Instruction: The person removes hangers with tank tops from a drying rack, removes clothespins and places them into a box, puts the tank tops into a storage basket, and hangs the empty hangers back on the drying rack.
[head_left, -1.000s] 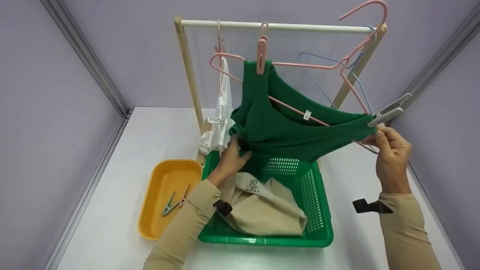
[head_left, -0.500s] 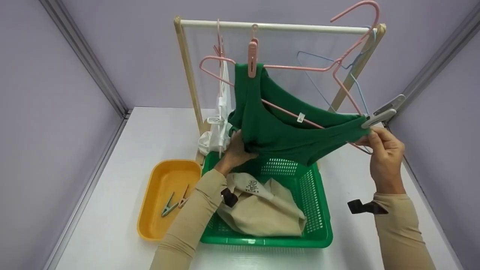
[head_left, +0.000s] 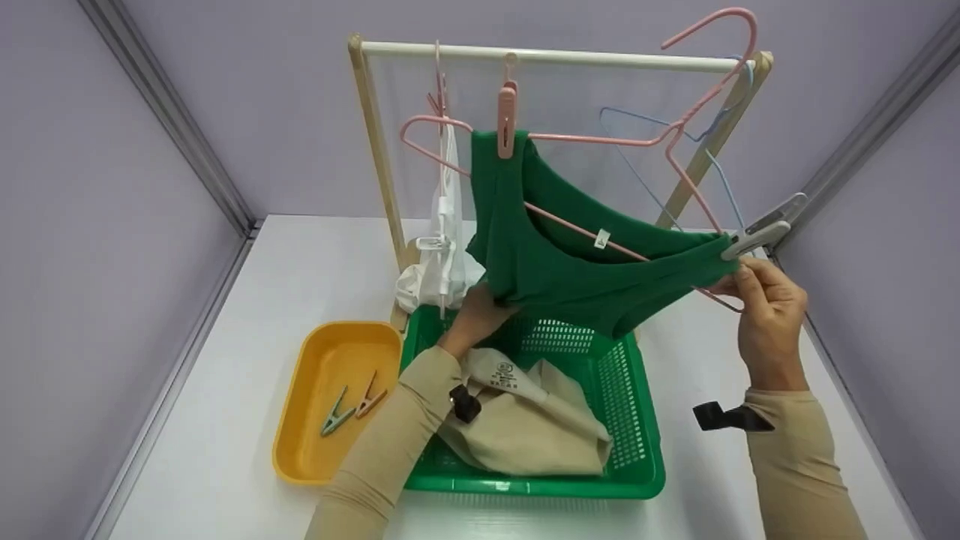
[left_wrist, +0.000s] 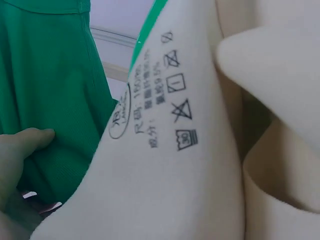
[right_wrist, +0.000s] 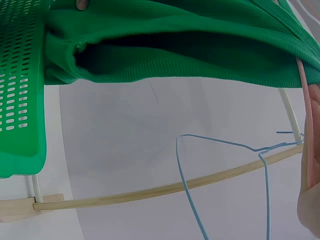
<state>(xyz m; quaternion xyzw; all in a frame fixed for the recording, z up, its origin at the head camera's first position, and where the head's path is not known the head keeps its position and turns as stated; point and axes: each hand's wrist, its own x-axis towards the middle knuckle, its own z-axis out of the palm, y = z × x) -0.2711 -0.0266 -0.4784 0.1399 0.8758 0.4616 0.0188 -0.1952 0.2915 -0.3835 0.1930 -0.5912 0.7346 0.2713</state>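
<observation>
A green tank top [head_left: 559,281] hangs slantwise on a pink hanger [head_left: 702,107], its left end higher. One strap is clipped by a pink clothespin [head_left: 507,124], the other by a grey clothespin [head_left: 763,231]. My right hand [head_left: 774,319] pinches the lower right corner of the top just below the grey clothespin, and the hanger's end runs past its fingers. My left hand [head_left: 478,321] holds the lower left of the top; its fingers are partly hidden by the cloth. In the left wrist view the thumb [left_wrist: 39,137] lies on the green fabric.
Below stands a green basket [head_left: 654,450] with a beige garment [head_left: 540,435] inside. A yellow tray [head_left: 289,420] at left holds two clothespins [head_left: 337,416]. Behind is a rack [head_left: 585,57] bearing a white item [head_left: 442,255] on a hanger and a blue hanger [head_left: 645,114].
The top and its hanger have shifted slightly left and down with my right hand. My left hand has moved right, further in under the top's lower left edge.
</observation>
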